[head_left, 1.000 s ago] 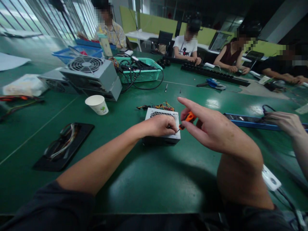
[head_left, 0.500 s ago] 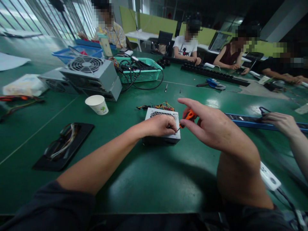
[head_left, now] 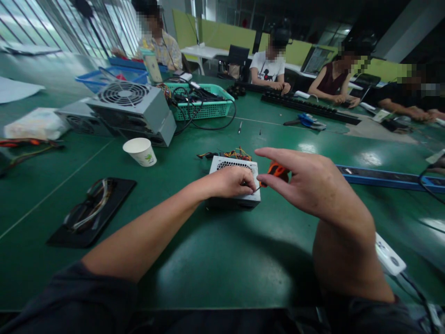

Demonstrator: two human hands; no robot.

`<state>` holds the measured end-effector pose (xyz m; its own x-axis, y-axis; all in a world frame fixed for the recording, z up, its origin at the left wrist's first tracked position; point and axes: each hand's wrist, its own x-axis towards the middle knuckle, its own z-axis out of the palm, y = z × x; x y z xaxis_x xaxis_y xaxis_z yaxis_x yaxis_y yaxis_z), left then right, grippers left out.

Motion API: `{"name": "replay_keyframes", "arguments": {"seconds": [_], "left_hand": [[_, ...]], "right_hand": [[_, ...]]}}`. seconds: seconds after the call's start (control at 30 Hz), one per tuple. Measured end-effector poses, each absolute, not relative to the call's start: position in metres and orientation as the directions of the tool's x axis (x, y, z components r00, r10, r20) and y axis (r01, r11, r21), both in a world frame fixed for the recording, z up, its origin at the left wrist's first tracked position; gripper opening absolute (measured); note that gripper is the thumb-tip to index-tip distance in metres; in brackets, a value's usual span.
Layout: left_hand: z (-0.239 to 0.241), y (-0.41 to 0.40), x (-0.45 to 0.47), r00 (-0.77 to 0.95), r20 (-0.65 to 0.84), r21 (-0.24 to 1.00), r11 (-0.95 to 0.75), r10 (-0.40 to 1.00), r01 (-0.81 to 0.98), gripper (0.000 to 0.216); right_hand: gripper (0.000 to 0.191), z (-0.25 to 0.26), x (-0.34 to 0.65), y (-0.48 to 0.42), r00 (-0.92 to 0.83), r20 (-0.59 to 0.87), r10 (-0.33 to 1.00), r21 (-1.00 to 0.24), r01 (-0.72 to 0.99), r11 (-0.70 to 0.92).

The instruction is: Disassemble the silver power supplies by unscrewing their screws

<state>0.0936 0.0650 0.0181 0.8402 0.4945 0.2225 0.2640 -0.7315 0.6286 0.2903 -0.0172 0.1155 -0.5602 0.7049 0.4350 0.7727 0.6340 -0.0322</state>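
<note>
A small grey power supply box [head_left: 232, 200] with a perforated top and coloured wires at its back sits on the green table [head_left: 215, 260]. My left hand [head_left: 231, 181] rests curled on its top near the right corner, pressing it down. My right hand [head_left: 308, 183] grips an orange-handled screwdriver [head_left: 274, 170], index finger stretched out above it. The thin tip of the screwdriver points at the box's right corner beside my left fingers.
A paper cup [head_left: 141, 150], bigger power supplies [head_left: 134, 109], a green basket of cables [head_left: 205, 103] and a black tray [head_left: 91, 211] lie to the left. A blue power strip [head_left: 389, 177] and a white plug strip [head_left: 389, 254] are at right. Several people sit across the table.
My right hand has turned and dropped slightly around the screwdriver handle. The neighbour's hand at the blue power strip on the right has pulled back out of view.
</note>
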Motion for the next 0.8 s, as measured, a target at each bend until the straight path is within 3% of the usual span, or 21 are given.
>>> {"name": "replay_keyframes", "arguments": {"seconds": [0.1, 0.27, 0.37, 0.53, 0.63, 0.8], "left_hand": [[0.018, 0.064, 0.093, 0.833, 0.214, 0.629, -0.724, 0.511, 0.283, 0.015], [0.02, 0.064, 0.094, 0.836, 0.208, 0.619, -0.73, 0.508, 0.29, 0.016], [0.022, 0.063, 0.095, 0.842, 0.223, 0.612, -0.743, 0.491, 0.271, 0.014], [0.019, 0.064, 0.094, 0.835, 0.251, 0.622, -0.743, 0.489, 0.248, 0.013], [0.017, 0.065, 0.093, 0.839, 0.244, 0.64, -0.731, 0.486, 0.238, 0.015], [0.017, 0.066, 0.093, 0.843, 0.229, 0.628, -0.735, 0.487, 0.255, 0.016]], "right_hand": [[0.03, 0.116, 0.289, -0.017, -0.53, 0.421, 0.736, -0.02, 0.806, 0.591], [0.053, 0.119, 0.297, -0.019, -0.649, 0.337, 0.682, -0.165, 0.673, 0.721], [0.051, 0.12, 0.296, -0.021, -0.671, 0.301, 0.677, -0.205, 0.648, 0.733], [0.034, 0.115, 0.284, -0.017, -0.524, 0.415, 0.744, -0.077, 0.794, 0.603], [0.027, 0.114, 0.285, -0.016, -0.456, 0.408, 0.79, -0.036, 0.857, 0.514], [0.049, 0.119, 0.3, -0.021, -0.618, 0.325, 0.716, -0.142, 0.717, 0.683]]}}
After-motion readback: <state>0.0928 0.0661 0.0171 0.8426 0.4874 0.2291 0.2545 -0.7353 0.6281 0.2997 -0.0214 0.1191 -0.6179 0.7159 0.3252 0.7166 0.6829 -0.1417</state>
